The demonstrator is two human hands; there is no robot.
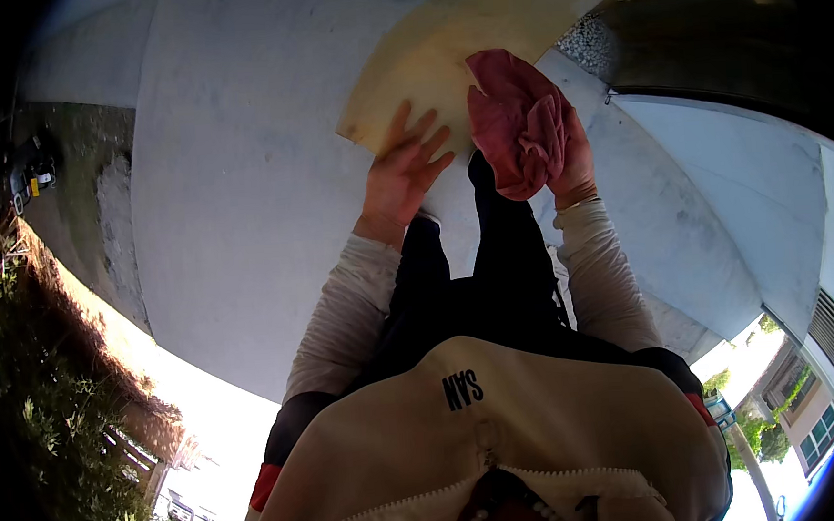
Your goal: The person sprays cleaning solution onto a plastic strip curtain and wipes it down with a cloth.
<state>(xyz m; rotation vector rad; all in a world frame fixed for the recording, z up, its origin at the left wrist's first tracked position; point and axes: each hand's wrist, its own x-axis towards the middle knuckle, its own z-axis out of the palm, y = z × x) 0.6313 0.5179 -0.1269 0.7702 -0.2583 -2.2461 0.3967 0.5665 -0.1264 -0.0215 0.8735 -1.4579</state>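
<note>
A crumpled dark-red cloth (524, 132) is bunched in my right hand (577, 161), which holds it out before me, above my right foot; my right fingers are mostly hidden behind the fabric. My left hand (404, 168) is to the left of the cloth and apart from it, fingers spread, holding nothing. Beyond both hands lies a tan sheet (405, 68) with a curved look and a corner at its near left; its material is not plain. My left fingertips overlap its near edge in the view, and I cannot tell whether they touch it.
Pale concrete paving (239, 164) spreads around my feet. White-grey gravel (588, 46) borders a dark surface at the upper right. A pale wall (739, 147) stands to the right. Shrubs (53, 397) and a brown strip of ground are on the far left.
</note>
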